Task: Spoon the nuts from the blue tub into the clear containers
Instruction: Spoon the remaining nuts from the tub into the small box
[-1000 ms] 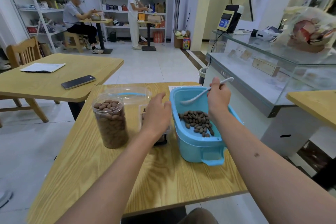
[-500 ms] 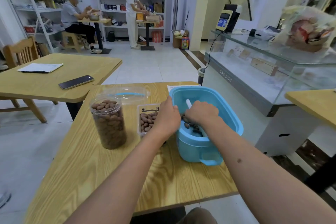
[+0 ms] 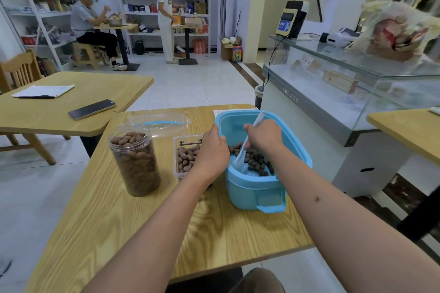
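At centre frame we see the right hand [image 3: 263, 137], closed round the white spoon [image 3: 240, 157], its bowl now tipped down among the nuts [image 3: 256, 160] in the blue tub [image 3: 257, 188]; half a second earlier that fist hid it. Our left hand [image 3: 210, 152] grips the tub's rim beside the half-filled clear box [image 3: 184, 158] on the desk [image 3: 142, 233]: another scoop begins.

1. My right hand [image 3: 263, 137] grips the white spoon [image 3: 243, 153], its bowl down among the nuts [image 3: 256, 159] in the blue tub [image 3: 257, 188].
2. My left hand [image 3: 212, 152] clasps the tub's rim.
3. Beside that hand sits a shallow clear box [image 3: 183, 157]; further left, a full clear jar [image 3: 134, 160].
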